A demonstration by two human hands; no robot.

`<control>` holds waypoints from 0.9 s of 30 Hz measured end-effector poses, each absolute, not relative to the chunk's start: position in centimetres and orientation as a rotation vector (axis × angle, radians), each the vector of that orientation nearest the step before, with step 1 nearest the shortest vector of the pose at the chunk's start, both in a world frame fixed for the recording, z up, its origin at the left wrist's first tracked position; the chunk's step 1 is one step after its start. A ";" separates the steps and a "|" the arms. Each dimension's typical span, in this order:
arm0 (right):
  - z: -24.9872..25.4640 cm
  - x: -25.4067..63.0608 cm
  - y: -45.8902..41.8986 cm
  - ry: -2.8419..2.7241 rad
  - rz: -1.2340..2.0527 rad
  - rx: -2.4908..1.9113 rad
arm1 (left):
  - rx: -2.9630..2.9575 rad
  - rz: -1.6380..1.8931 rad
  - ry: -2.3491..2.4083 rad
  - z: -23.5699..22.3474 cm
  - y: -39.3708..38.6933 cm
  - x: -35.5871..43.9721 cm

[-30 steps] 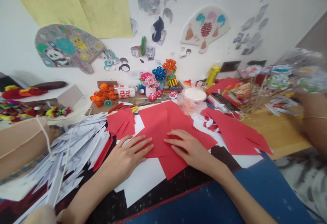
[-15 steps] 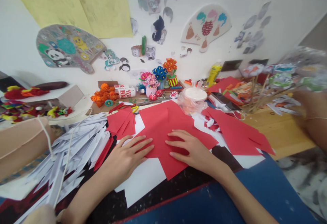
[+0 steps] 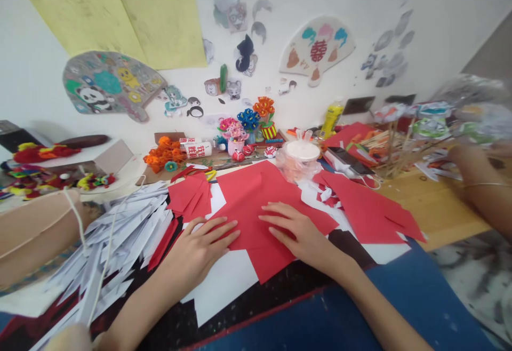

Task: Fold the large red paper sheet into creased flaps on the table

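Red paper sheets (image 3: pixel 256 196) lie overlapping in front of me on the table. My left hand (image 3: pixel 208 241) rests on their left part, fingers apart and flat. On the right part lies my right hand (image 3: pixel 294 231), its fingers spread too, grasping nothing. White paper (image 3: pixel 226 281) shows from under the red sheets near my left wrist. Small red paper pieces (image 3: pixel 190 195) are stacked just beyond my left hand. More red paper (image 3: pixel 368 207) is fanned out to the right of my right hand.
Cut white paper strips (image 3: pixel 128 223) are heaped at the left. A lidded cup (image 3: pixel 302 151) in plastic stands behind the red sheets. Yellow-handled scissors (image 3: pixel 210 174) lie beyond the small pieces. Pipe-cleaner flowers (image 3: pixel 234 129) line the wall. Another person's arm (image 3: pixel 486 185) reaches in at the right.
The camera view has tilted slightly. Both my hands stay on the red sheets, nearly unmoved. The other person's arm at the right has shifted a little.
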State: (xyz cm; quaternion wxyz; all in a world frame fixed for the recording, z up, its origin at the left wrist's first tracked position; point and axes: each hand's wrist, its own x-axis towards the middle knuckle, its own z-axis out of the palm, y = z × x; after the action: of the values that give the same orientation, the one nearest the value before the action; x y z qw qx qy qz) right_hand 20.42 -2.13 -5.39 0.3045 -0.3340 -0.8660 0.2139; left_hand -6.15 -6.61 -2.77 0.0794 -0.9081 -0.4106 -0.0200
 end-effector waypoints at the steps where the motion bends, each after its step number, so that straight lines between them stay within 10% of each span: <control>1: -5.3 20.4 -2.2 -2.275 0.564 -0.885 | -2.713 -0.062 -1.228 -2.8 -6.6 -6.2; 27: -5.4 19.9 -2.0 -2.470 0.720 -0.794 | -2.691 -0.065 -1.269 -3.0 -6.9 -6.0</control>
State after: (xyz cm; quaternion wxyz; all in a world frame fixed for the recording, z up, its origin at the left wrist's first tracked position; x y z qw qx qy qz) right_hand 19.95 -1.97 -5.39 0.2229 -0.2876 -0.8942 0.2607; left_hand -5.97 -6.89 -3.00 0.0827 -0.9011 -0.4251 -0.0218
